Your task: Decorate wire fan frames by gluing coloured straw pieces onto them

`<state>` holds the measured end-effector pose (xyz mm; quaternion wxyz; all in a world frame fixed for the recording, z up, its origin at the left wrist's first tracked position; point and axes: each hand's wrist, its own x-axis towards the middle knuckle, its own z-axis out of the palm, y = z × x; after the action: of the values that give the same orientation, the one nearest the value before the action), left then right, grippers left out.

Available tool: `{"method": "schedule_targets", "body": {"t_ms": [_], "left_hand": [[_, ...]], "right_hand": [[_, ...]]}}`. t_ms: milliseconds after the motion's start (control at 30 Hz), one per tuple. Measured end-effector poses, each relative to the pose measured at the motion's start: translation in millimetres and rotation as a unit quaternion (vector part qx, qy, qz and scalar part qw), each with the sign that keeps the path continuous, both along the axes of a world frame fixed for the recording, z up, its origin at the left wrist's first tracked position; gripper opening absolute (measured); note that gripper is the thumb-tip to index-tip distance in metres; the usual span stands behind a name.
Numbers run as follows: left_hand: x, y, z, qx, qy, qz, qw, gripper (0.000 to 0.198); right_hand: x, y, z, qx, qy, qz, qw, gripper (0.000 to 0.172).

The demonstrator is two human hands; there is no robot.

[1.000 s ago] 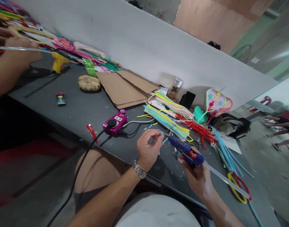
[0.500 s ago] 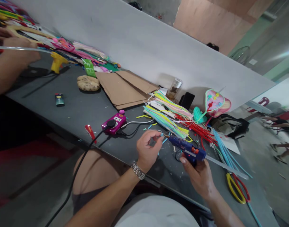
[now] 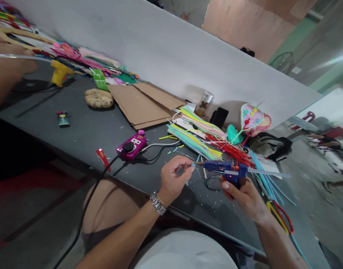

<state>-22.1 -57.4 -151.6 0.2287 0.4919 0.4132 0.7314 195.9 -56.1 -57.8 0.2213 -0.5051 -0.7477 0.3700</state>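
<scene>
Over the front of the grey table, my right hand [image 3: 244, 192] grips a blue hot glue gun [image 3: 223, 168], a clear glue stick [image 3: 272, 173] jutting from its back. Its nozzle points left, at the fingertips of my left hand [image 3: 175, 179]. Thumb and forefinger of that hand pinch a small light-blue piece [image 3: 193, 164], mostly covered by the fingers; it looks like a bit of pipe cleaner. The nozzle tip is at or very near this piece. Behind the hands lie blue and yellow pipe cleaners [image 3: 194, 140] and red pipe cleaners [image 3: 230, 149].
A purple power strip [image 3: 132, 146] with a black cord sits left of my hands. Further left are a lighter [image 3: 63, 119], a yellow glue gun [image 3: 59, 73] and another person's hand [image 3: 14, 61]. Cardboard [image 3: 146, 104] lies behind; scissors [image 3: 283, 216] lie at right.
The glue gun has turned from slanting downward to nearly level, its rear end rising with my right hand. My left hand keeps its pinch. The whole view has shifted slightly.
</scene>
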Motion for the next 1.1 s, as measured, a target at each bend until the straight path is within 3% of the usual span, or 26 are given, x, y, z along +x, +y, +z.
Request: {"method": "schedule_targets", "body": {"t_ms": [367,700,933,1100], "left_hand": [[-3,-2,-1.5,-0.013,-0.022,-0.064,0.998,0.007],[-4,-2,-4.8,-0.030,-0.015,-0.068,0.997,0.005],[-4,-2,-1.7,-0.028,-0.026,-0.044,0.998,0.004],[-1,-1,2.3,-0.011,-0.025,-0.002,1.000,0.004]], "right_hand": [[13,13,18.0,-0.012,-0.056,0.058,0.997,0.062],[21,19,18.7,-0.008,-0.063,0.069,0.996,0.061],[13,9,17.1,-0.003,-0.029,0.046,0.999,0.054],[7,-19,4.4,0.049,0.019,-0.041,0.998,0.039]]}}
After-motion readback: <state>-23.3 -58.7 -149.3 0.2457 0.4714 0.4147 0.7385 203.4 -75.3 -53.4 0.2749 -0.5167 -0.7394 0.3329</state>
